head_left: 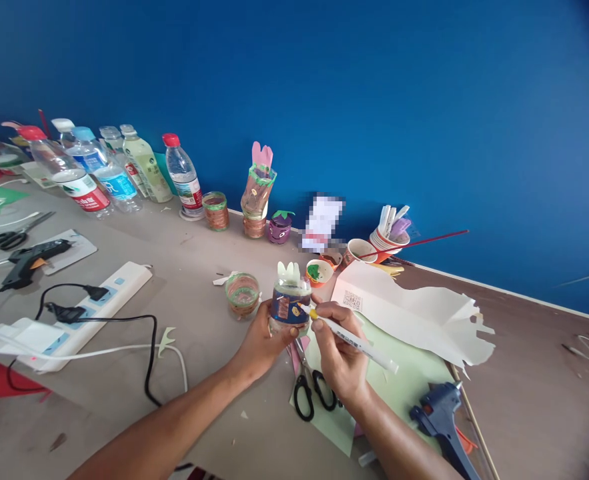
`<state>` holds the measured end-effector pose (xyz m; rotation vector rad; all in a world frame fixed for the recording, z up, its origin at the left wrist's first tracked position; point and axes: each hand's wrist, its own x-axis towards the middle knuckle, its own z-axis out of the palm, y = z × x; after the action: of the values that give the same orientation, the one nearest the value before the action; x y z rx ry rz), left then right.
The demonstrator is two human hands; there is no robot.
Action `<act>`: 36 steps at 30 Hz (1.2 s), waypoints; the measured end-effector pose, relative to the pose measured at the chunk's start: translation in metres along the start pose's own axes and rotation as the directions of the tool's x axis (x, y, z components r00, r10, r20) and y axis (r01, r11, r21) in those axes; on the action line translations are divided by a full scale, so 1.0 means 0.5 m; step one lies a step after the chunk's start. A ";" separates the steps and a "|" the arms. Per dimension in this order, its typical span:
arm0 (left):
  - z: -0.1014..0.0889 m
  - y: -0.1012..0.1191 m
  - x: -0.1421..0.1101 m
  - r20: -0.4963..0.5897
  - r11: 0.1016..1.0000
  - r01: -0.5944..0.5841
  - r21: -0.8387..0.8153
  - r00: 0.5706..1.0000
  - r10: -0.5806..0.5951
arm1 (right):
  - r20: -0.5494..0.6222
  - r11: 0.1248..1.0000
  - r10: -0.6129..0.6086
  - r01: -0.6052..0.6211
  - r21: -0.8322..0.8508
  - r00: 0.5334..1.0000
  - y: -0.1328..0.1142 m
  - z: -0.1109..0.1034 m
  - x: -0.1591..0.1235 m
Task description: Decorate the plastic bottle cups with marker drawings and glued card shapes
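Note:
My left hand (263, 339) grips a small clear plastic cup (291, 308) painted dark blue round its middle, with white petal-like pieces (288, 272) standing at its top. Pinched in my right hand (341, 343) is a white paint marker (357, 343) with a yellow end. Its tip is at the blue band, near a yellow mark; whether it touches, I cannot tell. Below the cup, black-handled scissors (304, 397) lie partly over light green paper (337, 427). Left of the cup stands a cut bottle base (243, 295) with green and brown paint.
A white power strip (119, 300) with cords lies at left, near a black glue gun (37, 260). A blue glue gun (441, 413) sits at lower right. Bottles (184, 173), a purple eggplant-like figure (280, 228) and paper cups (361, 252) line the blue wall. Torn white paper (414, 313) lies at right.

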<state>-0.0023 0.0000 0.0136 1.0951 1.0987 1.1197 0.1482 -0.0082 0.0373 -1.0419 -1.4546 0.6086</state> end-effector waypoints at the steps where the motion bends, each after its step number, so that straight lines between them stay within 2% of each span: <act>1: 0.000 0.000 0.000 -0.002 1.000 0.000 0.002 1.000 0.000 | 0.007 1.000 -0.005 0.005 0.004 1.000 -0.002 0.000 0.000; 13: 0.000 0.004 0.001 0.005 1.000 -0.010 -0.023 1.000 0.010 | -0.050 0.995 0.096 -0.095 0.027 0.994 -0.005 0.004 0.002; 19: -0.001 0.000 0.002 -0.027 1.000 -0.005 0.018 1.000 0.006 | 0.056 1.000 -0.013 0.013 0.006 0.998 -0.006 0.001 -0.001; 22: 0.000 0.000 0.003 -0.060 0.999 -0.003 0.033 0.998 0.005 | 0.080 1.000 -0.026 0.027 -0.003 0.996 -0.006 0.001 -0.003; 29: 0.000 0.003 0.001 -0.087 0.998 0.013 0.053 0.996 -0.008 | 0.034 1.000 0.001 0.000 -0.018 0.999 -0.007 0.004 -0.001; 36: -0.001 0.002 0.000 -0.080 0.999 0.010 0.045 0.997 -0.007 | -0.038 0.995 0.098 -0.098 0.002 0.994 -0.006 0.008 -0.002</act>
<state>-0.0027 0.0002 0.0144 1.0881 1.1951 1.1449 0.1435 -0.0096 0.0389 -1.1238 -1.3765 0.6554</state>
